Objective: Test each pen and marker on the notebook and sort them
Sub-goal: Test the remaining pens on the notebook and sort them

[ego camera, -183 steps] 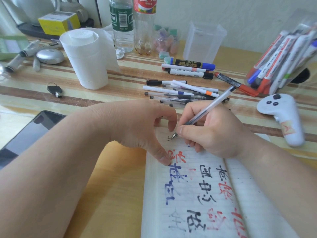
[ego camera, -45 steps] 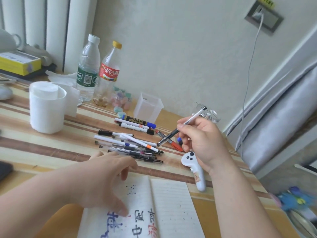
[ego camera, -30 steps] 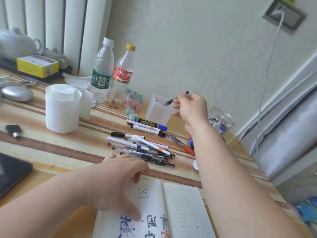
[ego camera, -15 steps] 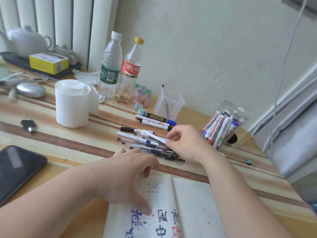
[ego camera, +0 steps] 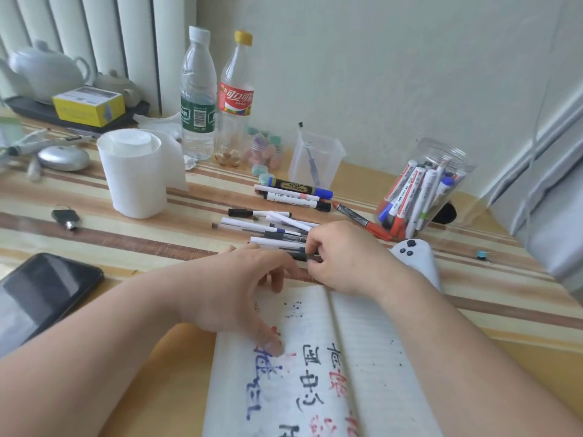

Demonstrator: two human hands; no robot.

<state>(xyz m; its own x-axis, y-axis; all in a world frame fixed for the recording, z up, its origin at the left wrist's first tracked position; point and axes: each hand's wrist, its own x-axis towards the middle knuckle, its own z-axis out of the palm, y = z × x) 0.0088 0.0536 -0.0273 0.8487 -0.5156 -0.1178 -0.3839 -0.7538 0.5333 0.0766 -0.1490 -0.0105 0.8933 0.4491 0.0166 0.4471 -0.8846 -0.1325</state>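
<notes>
The right hand (ego camera: 344, 257) has its grip closed narrow on a dark pen (ego camera: 299, 256) at the near edge of the loose pile of pens (ego camera: 268, 230); the fingers curl over the barrel, so only its left end shows, and I cannot tell whether it is lifted or lying on the bench (ego camera: 157, 244). The left hand (ego camera: 239, 294) holds nothing; its grip is slack, fingers spread over the top of the open notebook (ego camera: 372, 357), thumb pressed flat on the left page among blue and red test marks; it hides the notebook's top-left corner, and the lower pages run out of view.

Just right of the right wrist lies a white controller (ego camera: 416, 263), partly covered by the forearm. Beyond the pile, three markers (ego camera: 293, 192) lie side by side; a red-capped marker (ego camera: 362, 220) slants toward a round clear jar (ego camera: 454, 165) packed with markers; whether the jar stands straight I cannot tell, and a dark shape behind it is too hidden to name. A square clear cup (ego camera: 331, 159) near the wall holds a single pen (ego camera: 310, 152), leaning.

To the left stand a tissue roll (ego camera: 135, 171) and a small key (ego camera: 66, 217); a black phone (ego camera: 41, 294) is cut off at the edge; two bottles (ego camera: 198, 89) stand at the back.
</notes>
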